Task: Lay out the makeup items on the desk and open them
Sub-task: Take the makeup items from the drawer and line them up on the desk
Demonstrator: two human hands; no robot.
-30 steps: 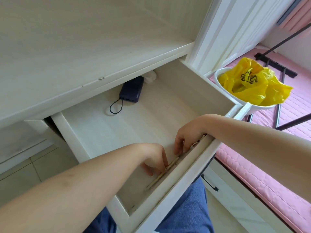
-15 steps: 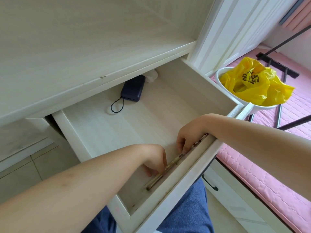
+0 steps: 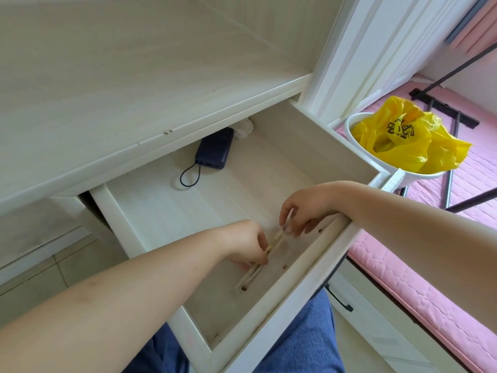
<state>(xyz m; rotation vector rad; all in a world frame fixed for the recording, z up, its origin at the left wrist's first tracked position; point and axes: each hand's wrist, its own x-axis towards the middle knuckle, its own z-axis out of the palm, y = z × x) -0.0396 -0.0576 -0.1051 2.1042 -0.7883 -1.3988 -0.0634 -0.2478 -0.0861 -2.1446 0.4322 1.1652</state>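
A white drawer (image 3: 293,289) is pulled out under the pale wooden desk (image 3: 134,76). Near its front wall lie thin cream-coloured makeup pencils (image 3: 251,277), side by side along the front. My left hand (image 3: 248,244) pinches them at their middle. My right hand (image 3: 304,210) holds their far end with its fingertips. How many pencils there are I cannot tell, as the fingers hide parts of them.
A dark blue power bank (image 3: 215,148) with a looped cord lies at the drawer's back. A white bin (image 3: 382,160) with a yellow bag (image 3: 403,135) stands to the right, beside a pink mat (image 3: 403,278). My blue trouser leg (image 3: 295,340) is under the drawer front.
Both hands have drawn the pencils away from the drawer's front wall toward its middle. The pencils now lie further out on the drawer floor.
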